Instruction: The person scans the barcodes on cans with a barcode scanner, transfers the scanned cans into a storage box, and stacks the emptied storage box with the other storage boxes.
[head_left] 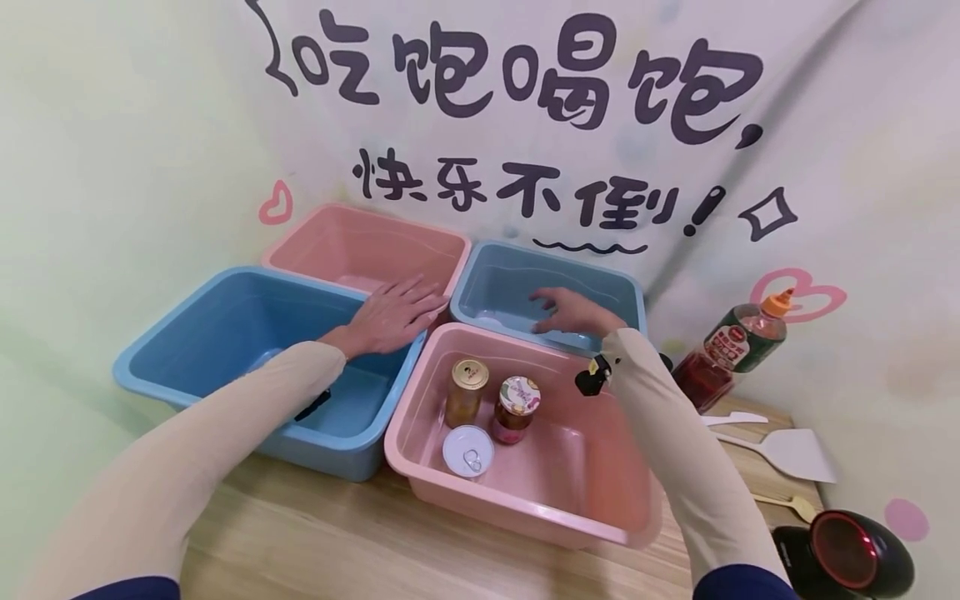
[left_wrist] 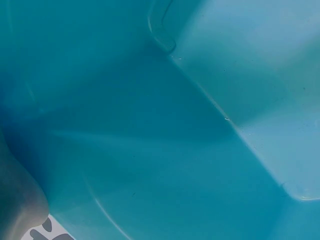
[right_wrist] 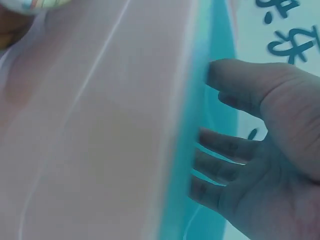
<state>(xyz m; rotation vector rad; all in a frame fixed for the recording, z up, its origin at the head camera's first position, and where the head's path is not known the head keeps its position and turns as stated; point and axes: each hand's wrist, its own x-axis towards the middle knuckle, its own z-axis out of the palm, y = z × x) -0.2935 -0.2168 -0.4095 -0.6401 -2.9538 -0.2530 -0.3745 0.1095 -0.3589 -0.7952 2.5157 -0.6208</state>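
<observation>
My left hand (head_left: 393,317) lies flat with fingers extended over the rims where the large blue tub (head_left: 367,433) meets the pink tubs; whether it touches them cannot be told. Over the near side of the smaller blue tub (head_left: 551,258) hovers my right hand (head_left: 573,312), its fingers loosely bent and holding nothing. In the right wrist view, the right hand (right_wrist: 270,135) shows thumb and fingers apart beside the rim. The near pink tub (head_left: 517,512) contains a gold-lidded can (head_left: 465,396), a jar with a patterned lid (head_left: 517,404) and a ring-pull tin (head_left: 468,451).
Behind stands another pink tub (head_left: 367,242). At the right are a red sauce bottle (head_left: 731,350) with an orange cap, a white spatula (head_left: 798,452), a small yellowish utensil (head_left: 798,507) and a black device (head_left: 855,550). A printed cloth (head_left: 525,192) hangs behind the wooden table (head_left: 330,533).
</observation>
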